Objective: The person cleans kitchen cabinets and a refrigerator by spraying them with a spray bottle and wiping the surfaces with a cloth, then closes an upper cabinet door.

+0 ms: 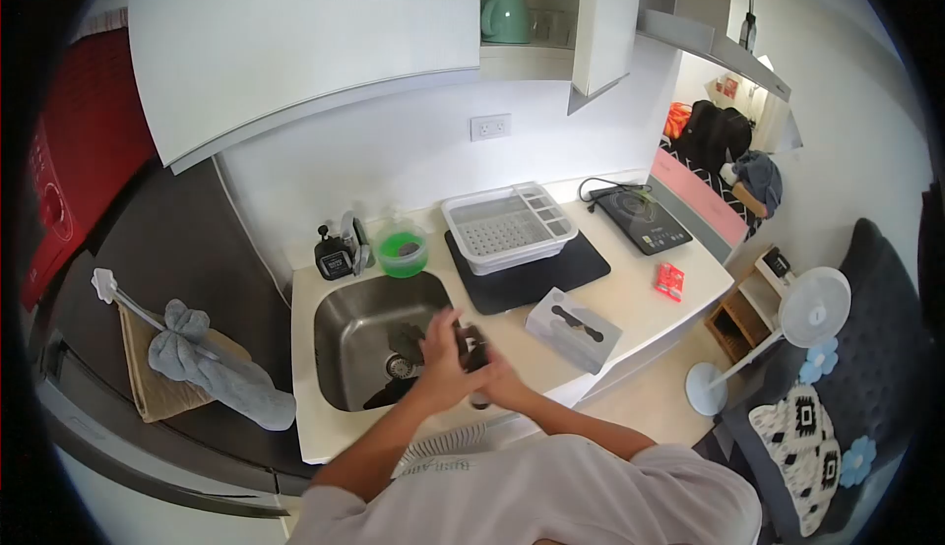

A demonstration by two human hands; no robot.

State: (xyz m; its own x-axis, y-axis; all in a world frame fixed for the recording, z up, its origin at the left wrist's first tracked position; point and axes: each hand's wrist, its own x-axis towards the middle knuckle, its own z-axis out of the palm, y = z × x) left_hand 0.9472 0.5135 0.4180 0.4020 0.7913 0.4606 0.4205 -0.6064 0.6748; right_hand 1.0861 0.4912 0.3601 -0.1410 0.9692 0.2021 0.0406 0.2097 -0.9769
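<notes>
Over the right edge of the steel sink (331, 348), my left hand (443, 366) and my right hand (504, 384) are close together around a dark object (475, 348). Its kind is hard to make out, since fingers cover much of it. The left fingers point away from me along its left side, while the right hand closes on it from the right. Dark, flat-looking pieces (396, 390) lie in the basin by the drain. Right of my hands, a grey-white box (574, 330) printed with a dark shape sits on the counter.
Behind the sink stand a black bottle (333, 255) and a green tub (402, 253). A white dish rack (507, 228) rests on a black mat (536, 284). Farther right are an induction cooker (645, 220) and a red packet (669, 281). An open cabinet door (605, 23) hangs above.
</notes>
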